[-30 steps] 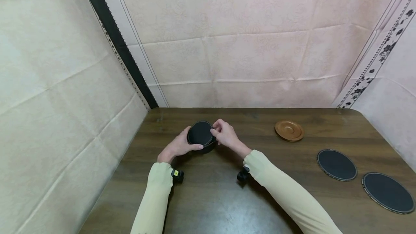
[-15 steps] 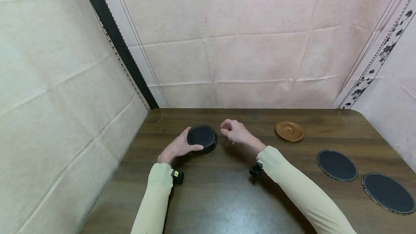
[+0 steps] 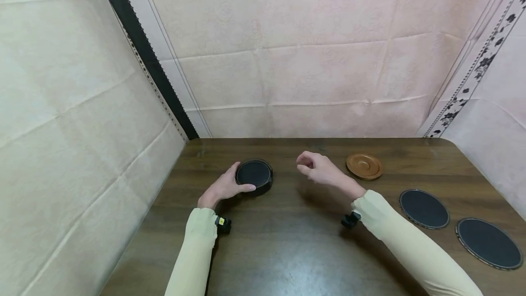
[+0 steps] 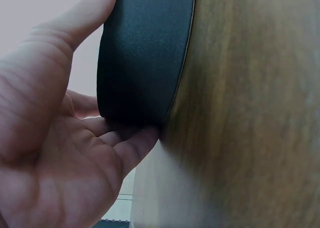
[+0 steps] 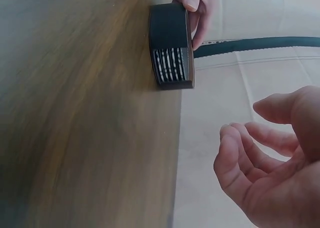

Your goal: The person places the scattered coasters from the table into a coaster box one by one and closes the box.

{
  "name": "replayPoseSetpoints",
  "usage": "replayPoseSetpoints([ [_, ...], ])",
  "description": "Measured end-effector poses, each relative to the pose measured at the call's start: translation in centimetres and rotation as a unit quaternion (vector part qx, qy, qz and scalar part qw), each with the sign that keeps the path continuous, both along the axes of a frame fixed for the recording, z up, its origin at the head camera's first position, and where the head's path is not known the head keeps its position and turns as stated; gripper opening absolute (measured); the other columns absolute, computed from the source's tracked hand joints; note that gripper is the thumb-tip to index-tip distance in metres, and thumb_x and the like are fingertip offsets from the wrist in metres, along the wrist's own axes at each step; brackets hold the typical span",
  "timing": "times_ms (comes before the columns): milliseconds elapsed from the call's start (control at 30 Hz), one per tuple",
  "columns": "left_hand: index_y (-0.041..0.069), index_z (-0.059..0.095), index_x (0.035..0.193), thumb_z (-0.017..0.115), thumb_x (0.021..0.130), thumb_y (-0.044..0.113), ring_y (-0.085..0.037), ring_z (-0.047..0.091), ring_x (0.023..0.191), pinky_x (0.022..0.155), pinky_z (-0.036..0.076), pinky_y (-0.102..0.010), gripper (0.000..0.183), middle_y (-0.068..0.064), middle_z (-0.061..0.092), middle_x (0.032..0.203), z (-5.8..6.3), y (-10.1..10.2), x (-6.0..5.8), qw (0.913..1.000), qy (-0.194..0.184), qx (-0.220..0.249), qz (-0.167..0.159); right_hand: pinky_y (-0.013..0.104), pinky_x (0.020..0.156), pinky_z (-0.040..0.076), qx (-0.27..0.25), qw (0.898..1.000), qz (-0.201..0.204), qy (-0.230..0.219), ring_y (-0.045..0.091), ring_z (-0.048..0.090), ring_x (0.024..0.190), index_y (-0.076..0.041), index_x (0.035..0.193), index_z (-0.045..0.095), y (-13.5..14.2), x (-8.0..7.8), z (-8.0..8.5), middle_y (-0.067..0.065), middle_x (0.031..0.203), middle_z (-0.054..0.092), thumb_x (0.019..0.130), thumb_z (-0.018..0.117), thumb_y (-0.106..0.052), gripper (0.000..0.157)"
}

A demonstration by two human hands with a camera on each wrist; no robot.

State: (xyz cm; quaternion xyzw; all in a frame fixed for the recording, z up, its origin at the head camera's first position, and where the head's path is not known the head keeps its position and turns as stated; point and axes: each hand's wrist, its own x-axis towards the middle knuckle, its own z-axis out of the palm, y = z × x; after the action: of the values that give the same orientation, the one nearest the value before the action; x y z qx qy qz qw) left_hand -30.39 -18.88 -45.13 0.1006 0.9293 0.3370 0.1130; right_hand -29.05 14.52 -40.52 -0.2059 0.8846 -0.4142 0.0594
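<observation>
On the table near its far edge stands a round black coaster holder [image 3: 254, 173]. My left hand [image 3: 226, 185] grips it from the left, thumb at the near side and fingers round the far side. The left wrist view shows its smooth dark side wall [image 4: 145, 53] with fingers beneath and behind. A slot in the holder's side, seen in the right wrist view, reveals several stacked coasters [image 5: 171, 65] with light edges. My right hand [image 3: 323, 169] hovers to the right of the holder, fingers loosely curled, holding nothing.
A round brown wooden disc [image 3: 364, 166] with concentric rings lies at the back right. Two round black coasters, one [image 3: 424, 208] farther back and one [image 3: 489, 243] closer, lie flat at the right. Pale cloth [image 3: 320, 81] hangs behind the wooden table [image 3: 279, 241].
My right hand has left the holder's right edge and moved rightward through the air. The holder's top, tilted earlier, now looks level. My left hand has stayed on it.
</observation>
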Motion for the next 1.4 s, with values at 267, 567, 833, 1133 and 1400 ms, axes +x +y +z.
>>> replayPoseSetpoints([
  [267,0.012,0.010,0.159,0.076,0.076,0.061,-0.035,0.026,0.148,0.116,0.029,-0.054,0.117,-0.015,0.019,0.163,0.1,0.0,0.2,1.0000,-0.001,0.002,0.006,0.031,0.063,0.053,0.040,0.998,-0.010,0.037,0.016,0.062,0.070,-0.012,0.118,0.060,3.5,1.7,0.7,0.011,0.100,0.068,0.098,0.060,-0.025,0.023],
  [567,0.012,0.010,0.158,0.076,0.074,0.064,-0.035,0.027,0.148,0.116,0.030,-0.055,0.118,-0.015,0.019,0.163,0.1,-0.1,0.3,1.0000,0.000,0.002,0.007,0.028,0.069,0.048,0.087,0.991,-0.039,0.097,0.012,0.056,0.077,-0.013,0.118,0.062,7.6,3.4,0.3,0.000,0.094,0.066,0.098,0.062,-0.029,0.026],
  [833,0.012,0.010,0.159,0.076,0.076,0.062,-0.034,0.027,0.148,0.116,0.029,-0.054,0.117,-0.015,0.019,0.164,0.0,0.1,0.1,1.0000,0.002,-0.002,0.004,0.023,0.063,0.044,0.101,0.987,-0.050,0.114,0.009,0.052,0.075,-0.016,0.122,0.062,11.2,5.4,-0.5,-0.003,0.091,0.063,0.097,0.064,-0.030,0.029],
  [1133,0.011,0.009,0.159,0.074,0.075,0.066,-0.034,0.026,0.148,0.116,0.029,-0.055,0.119,-0.015,0.017,0.164,-0.1,-0.1,0.1,1.0000,0.001,-0.004,-0.001,0.023,0.063,0.046,0.121,0.983,-0.074,0.119,0.004,0.055,0.077,-0.008,0.125,0.062,14.7,7.0,-1.2,-0.002,0.092,0.066,0.094,0.067,-0.028,0.036],
  [1400,0.011,0.010,0.159,0.075,0.074,0.065,-0.034,0.027,0.148,0.117,0.029,-0.054,0.120,-0.015,0.018,0.164,0.1,-0.1,0.2,1.0000,0.000,0.004,-0.002,0.026,0.066,0.046,0.168,0.972,-0.120,0.116,0.001,0.056,0.077,-0.007,0.126,0.060,18.8,8.2,-1.8,0.003,0.096,0.069,0.093,0.068,-0.032,0.041],
])
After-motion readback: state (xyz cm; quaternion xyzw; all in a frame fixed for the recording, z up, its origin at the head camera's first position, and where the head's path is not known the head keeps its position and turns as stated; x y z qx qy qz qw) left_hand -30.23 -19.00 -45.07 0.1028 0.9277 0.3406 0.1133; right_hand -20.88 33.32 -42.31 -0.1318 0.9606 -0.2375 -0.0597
